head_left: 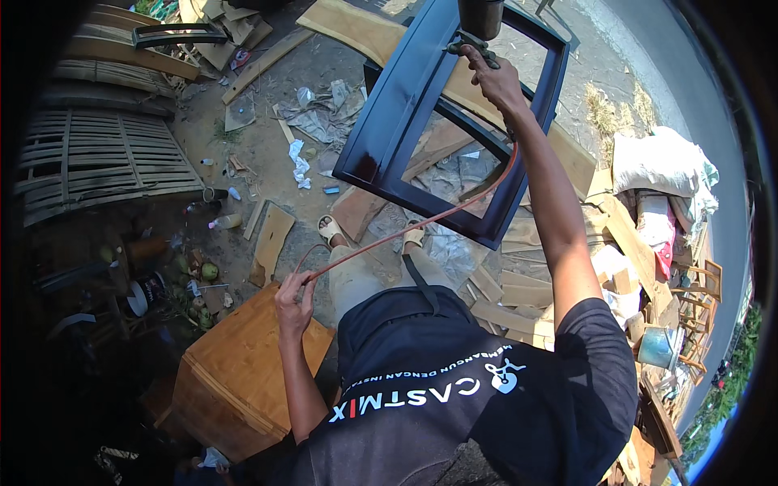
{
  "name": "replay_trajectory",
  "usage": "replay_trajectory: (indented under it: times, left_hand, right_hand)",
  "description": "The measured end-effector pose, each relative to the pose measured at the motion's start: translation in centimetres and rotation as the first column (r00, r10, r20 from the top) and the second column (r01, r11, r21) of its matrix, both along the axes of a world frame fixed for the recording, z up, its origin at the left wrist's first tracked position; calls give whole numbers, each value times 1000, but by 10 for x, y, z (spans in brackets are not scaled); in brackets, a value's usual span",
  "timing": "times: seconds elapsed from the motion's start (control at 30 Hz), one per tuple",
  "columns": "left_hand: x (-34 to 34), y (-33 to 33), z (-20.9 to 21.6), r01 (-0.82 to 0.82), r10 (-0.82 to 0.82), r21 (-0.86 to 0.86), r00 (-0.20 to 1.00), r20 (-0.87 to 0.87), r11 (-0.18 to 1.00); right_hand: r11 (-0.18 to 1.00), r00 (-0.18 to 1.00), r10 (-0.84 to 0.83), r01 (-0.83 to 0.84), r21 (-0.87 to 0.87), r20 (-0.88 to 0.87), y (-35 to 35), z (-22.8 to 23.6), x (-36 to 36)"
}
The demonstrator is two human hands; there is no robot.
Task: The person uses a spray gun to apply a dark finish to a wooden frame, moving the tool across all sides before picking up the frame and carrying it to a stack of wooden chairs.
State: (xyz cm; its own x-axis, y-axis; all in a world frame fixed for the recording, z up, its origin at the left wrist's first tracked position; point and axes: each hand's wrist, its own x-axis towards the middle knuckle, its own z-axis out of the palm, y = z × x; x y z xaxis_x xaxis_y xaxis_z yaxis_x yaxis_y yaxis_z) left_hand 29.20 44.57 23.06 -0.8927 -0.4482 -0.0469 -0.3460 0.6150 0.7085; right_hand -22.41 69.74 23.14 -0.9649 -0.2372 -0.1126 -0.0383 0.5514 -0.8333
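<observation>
My right hand (496,79) is closed around the handle of a paint spray gun (480,19), whose dark cup reaches the top edge of the view. A reddish air hose (397,233) runs from the gun across my body. My left hand (292,305) pinches that hose near my left hip. Below the gun stands a dark, glossy wooden frame (374,121), like a door or window panel, tilted, with a large rectangular opening. A reddish-brown patch shows on its lower left part. What supports it is mostly hidden.
Wooden planks (527,300) lie about my feet and to the right. A brown wooden cabinet (243,364) stands at my left. Farther left are a slatted bamboo panel (105,158) and bottles (225,221). White sacks (660,162) and wooden chairs (698,304) line the road (705,105).
</observation>
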Motion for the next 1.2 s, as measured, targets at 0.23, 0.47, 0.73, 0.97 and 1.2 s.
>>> replay_trajectory:
  times: [0.23,0.47,0.73,0.97,1.2]
  left_hand:
    - [-52,47,24,8,-4,104,999,-37,995]
    - [-70,50,11,10,-18,129,998,62,992]
    - [-55,29,3,-126,125,49,992,18,991]
    - [-20,2,-13,-167,168,-14,985,33,986]
    - [9,-10,-27,-218,218,-16,975,29,976]
  right_hand:
    - [995,995,-54,61,84,-86,-18,-6,-126]
    - [979,968,-157,178,95,-195,-12,-21,-229]
    - [991,983,-129,131,3,-131,-14,-14,-179]
    - [999,999,29,-28,25,-16,0,-1,-67]
    - [991,991,133,-134,25,23,5,16,40]
